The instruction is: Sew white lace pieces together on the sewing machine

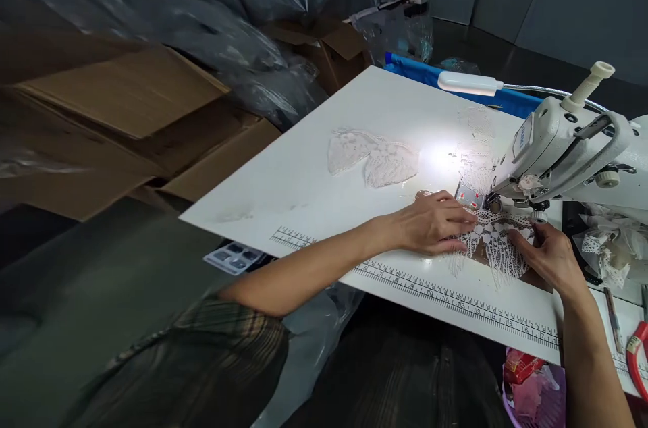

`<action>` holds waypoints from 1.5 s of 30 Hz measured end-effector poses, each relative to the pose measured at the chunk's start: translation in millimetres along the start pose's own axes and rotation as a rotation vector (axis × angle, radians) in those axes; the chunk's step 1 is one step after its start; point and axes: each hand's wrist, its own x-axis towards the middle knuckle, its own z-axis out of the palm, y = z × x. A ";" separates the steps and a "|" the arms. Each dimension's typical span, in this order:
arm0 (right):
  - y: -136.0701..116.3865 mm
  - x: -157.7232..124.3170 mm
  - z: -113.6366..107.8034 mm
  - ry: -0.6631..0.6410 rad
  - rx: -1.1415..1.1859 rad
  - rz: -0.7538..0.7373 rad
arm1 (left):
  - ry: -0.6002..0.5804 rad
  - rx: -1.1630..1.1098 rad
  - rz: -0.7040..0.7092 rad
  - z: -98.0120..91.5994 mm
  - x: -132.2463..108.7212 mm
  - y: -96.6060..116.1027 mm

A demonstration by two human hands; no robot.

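The table [324, 165] is a white board that fills the middle of the view, with a ruler [455, 296] printed along its near edge; beyond its left edge stand open boxes [126, 117] under grey plastic sheeting [202, 3], and a blue cloth [511, 100] lies along the far edge. The machine [567, 144], a white sewing machine, sits at the right end of the table; its lamp [468, 82] reaches out on a bent neck above the far edge and throws a bright patch on the board. Two pale lace pieces [374, 158] lie together near the table's middle, well apart from the hands; a heap of scraps [612, 246] lies at the right edge behind the machine. The lace [493, 246] in work lies under the machine's foot, near the near edge, fanned out toward the ruler. The left hand [430, 222] rests flat on its left side, fingers straight and together, pressing and gripping nothing; the right hand [551, 256] has bent fingers on the lace's right edge, but I cannot tell whether it pinches the lace or only steadies it.
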 end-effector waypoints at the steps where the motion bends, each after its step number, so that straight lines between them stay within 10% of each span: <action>1: 0.4 -0.2 2.0 -0.011 0.064 -0.007 | -0.010 -0.027 0.013 1.4 0.1 0.6; 11: -54.6 5.4 30.5 -0.410 0.664 0.127 | 0.090 -0.591 -0.564 -14.7 -0.4 20.5; 15: -37.0 6.8 22.6 -0.249 0.409 0.009 | 0.065 -0.498 -0.754 -18.3 0.5 22.2; 25: -10.1 -2.2 35.2 -0.044 -0.254 -0.650 | -0.003 -0.423 -0.870 -26.2 -1.0 12.6; 45: -1.6 2.3 45.2 -0.006 -0.350 -0.684 | -0.012 -0.468 -0.905 -25.0 0.6 6.7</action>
